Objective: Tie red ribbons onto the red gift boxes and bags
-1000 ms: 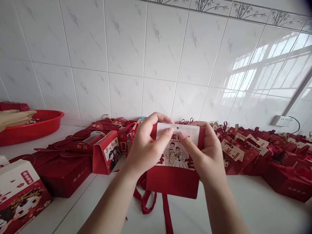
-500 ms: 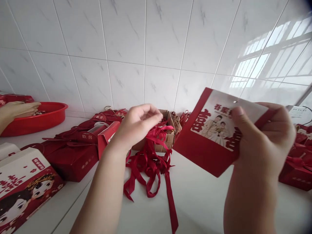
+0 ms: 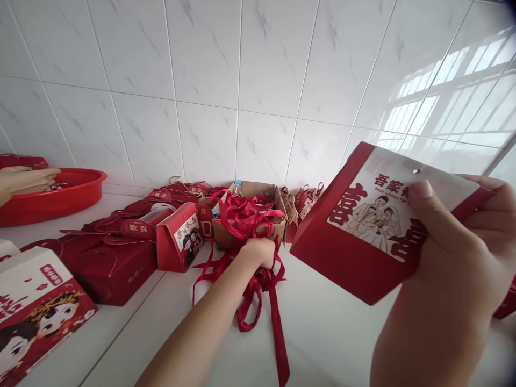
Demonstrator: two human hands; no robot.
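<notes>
My right hand (image 3: pixel 455 279) pinches a flat red paper bag (image 3: pixel 374 226) with a white panel showing a bride and groom, lifted and tilted at the right. My left hand (image 3: pixel 258 250) reaches forward into a tangle of red ribbons (image 3: pixel 245 220) that spills from a small brown cardboard box (image 3: pixel 258 207) near the wall. Its fingers are buried among the ribbons and seem closed round some of them. More ribbon (image 3: pixel 278 322) trails over the white counter (image 3: pixel 322 333) towards me.
Folded red gift boxes (image 3: pixel 116 258) lie at the left, one standing upright (image 3: pixel 179 242). A red and white box with cartoon faces (image 3: pixel 36 312) sits at the near left. Another person's hand (image 3: pixel 24 180) rests in a red basin (image 3: pixel 60 196). White tiled wall behind.
My left hand let go of the bag and went forward into the ribbons. My right hand carried the bag up and to the right, closer to the camera.
</notes>
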